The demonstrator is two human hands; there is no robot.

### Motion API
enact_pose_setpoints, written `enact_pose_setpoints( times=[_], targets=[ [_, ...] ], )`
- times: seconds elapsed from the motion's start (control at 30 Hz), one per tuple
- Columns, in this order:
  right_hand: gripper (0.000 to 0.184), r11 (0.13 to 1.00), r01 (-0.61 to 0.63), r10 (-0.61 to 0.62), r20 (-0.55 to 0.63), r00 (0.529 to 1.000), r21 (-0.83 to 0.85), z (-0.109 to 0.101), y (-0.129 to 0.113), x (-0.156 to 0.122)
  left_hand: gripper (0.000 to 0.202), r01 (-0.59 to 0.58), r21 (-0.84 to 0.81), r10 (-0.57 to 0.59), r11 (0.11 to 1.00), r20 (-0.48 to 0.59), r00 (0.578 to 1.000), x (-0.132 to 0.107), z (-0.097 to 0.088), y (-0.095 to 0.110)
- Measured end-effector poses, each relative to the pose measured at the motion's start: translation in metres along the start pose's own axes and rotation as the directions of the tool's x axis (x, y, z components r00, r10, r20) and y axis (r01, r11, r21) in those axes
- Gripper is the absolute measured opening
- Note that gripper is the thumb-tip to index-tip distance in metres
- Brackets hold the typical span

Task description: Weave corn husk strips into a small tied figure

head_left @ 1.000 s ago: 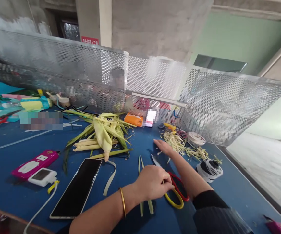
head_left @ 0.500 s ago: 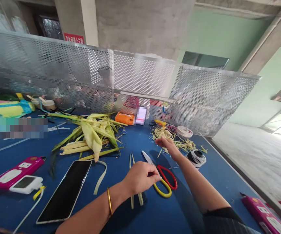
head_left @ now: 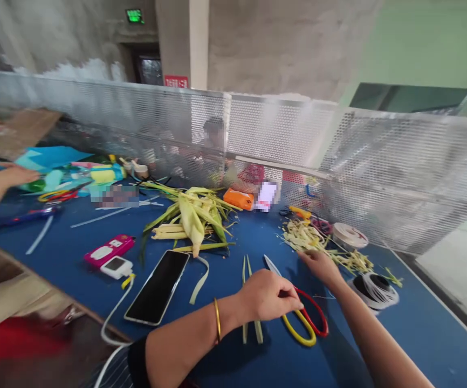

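Observation:
My left hand [head_left: 272, 296], with a gold bangle on the wrist, hovers over the scissors [head_left: 309, 339], which have one red and one yellow handle. Its thumb and fingers are pinched together; whatever is between them is hidden. Partly beneath this hand lie two narrow pale husk strips [head_left: 259, 331]. My right hand [head_left: 319, 267] reaches forward with fingers extended, beside a heap of shredded husk scraps [head_left: 302, 235], and I see nothing held in it. A spool of white cord [head_left: 373, 291] stands right of that forearm. Green corn husks [head_left: 191, 215] are piled further left.
A black-screened phone [head_left: 158, 288] and a pink packet [head_left: 110, 250] lie left. An orange packet [head_left: 238, 199] and a tape roll [head_left: 350, 236] sit near the perforated metal screen [head_left: 280, 124]. Another person's hand [head_left: 17, 175] is at the far left.
The view has swung left, bringing another person's arm and more of the table into sight. My left hand stays pinched over the scissors; my right hand stays extended near the husk scraps.

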State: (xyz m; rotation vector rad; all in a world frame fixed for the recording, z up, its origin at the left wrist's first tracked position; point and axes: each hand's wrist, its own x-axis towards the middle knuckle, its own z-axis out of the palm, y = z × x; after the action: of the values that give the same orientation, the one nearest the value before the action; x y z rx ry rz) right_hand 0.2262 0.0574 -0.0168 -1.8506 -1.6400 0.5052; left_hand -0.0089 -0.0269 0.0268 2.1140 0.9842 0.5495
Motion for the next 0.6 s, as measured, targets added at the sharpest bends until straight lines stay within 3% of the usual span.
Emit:
enact_pose_setpoints(
  times=[0.1, 0.2, 0.27, 0.37, 0.47, 0.6],
  targets=[
    [0.041, 0.996, 0.076, -0.084, -0.18, 0.98, -0.051, -0.004, -0.005, -0.023, 0.02, 0.014, 0.001, -0.014, 1.0, -0.026, 1.0, 0.003, -0.006, 0.003],
    [0.037, 0.971, 0.218, -0.23, -0.138, 0.963, -0.095, 0.005, -0.012, -0.057, 0.02, 0.016, 0.032, -0.013, 0.999, -0.099, 0.995, 0.008, -0.015, 0.001],
    [0.034, 0.912, 0.367, -0.39, -0.112, 0.914, -0.181, 0.017, -0.016, -0.077, 0.021, 0.038, 0.106, -0.016, 0.994, -0.196, 0.981, 0.014, -0.025, -0.004],
    [0.03, 0.764, 0.566, -0.598, -0.01, 0.801, -0.309, 0.034, -0.016, -0.093, 0.022, 0.125, 0.248, -0.029, 0.961, -0.359, 0.933, 0.026, -0.05, -0.019],
    [0.023, 0.654, 0.667, -0.688, 0.088, 0.721, -0.356, 0.043, -0.009, -0.091, 0.021, 0.342, 0.36, -0.129, 0.868, -0.503, 0.855, 0.039, -0.087, -0.041],
    [0.019, 0.619, 0.687, -0.712, 0.096, 0.695, -0.38, 0.045, 0.001, -0.084, 0.028, 0.571, 0.329, -0.251, 0.752, -0.658, 0.71, 0.055, -0.141, -0.075]
  ],
)
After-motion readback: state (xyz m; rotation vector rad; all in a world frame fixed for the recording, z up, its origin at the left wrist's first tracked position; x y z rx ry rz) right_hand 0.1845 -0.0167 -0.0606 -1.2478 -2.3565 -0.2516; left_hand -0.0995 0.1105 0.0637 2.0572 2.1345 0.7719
